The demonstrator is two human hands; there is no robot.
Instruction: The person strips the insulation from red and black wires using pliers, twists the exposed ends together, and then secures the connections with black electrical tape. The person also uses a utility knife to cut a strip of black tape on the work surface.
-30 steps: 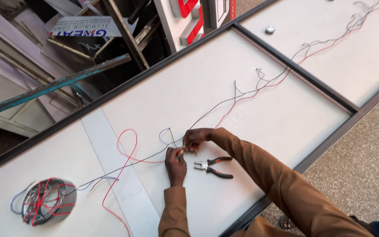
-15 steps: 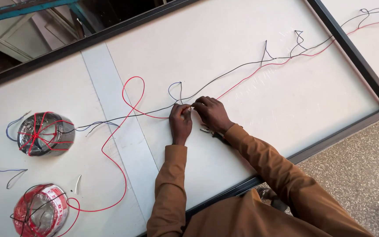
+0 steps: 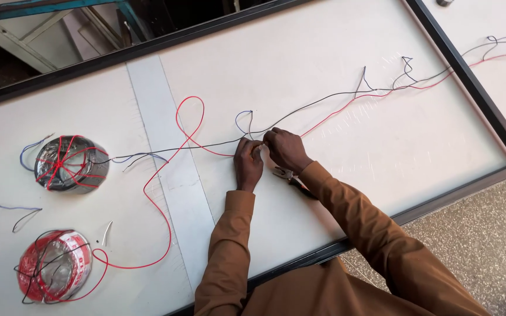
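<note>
Here, seen from the head camera, a person in brown sleeves leans over a large white flat panel with a dark metal frame [image 3: 346, 70], both hands meeting near its middle. The left hand [image 3: 248, 165] and the right hand [image 3: 286, 150] are pinched narrow, fingertips almost touching, on the spot where a thin black insulated wire [image 3: 323, 103] and a thin red insulated wire [image 3: 338, 115] run together; which strand each hand grips cannot be told. A small blue wire loop [image 3: 242, 120] stands up just beyond the fingers. Dark-handled pliers [image 3: 291, 178] lie on the panel, partly hidden under the right wrist.

Well to the left sit a coil of black wire bound with red strands [image 3: 71, 165] and, nearer the edge, a red wire coil in clear wrapping [image 3: 54, 274], the red wire looping away from it.

Judged from this, joining the strands well calls for holding both ends taut and close, twisting evenly, and keeping slack loops clear of the fingers.
</note>
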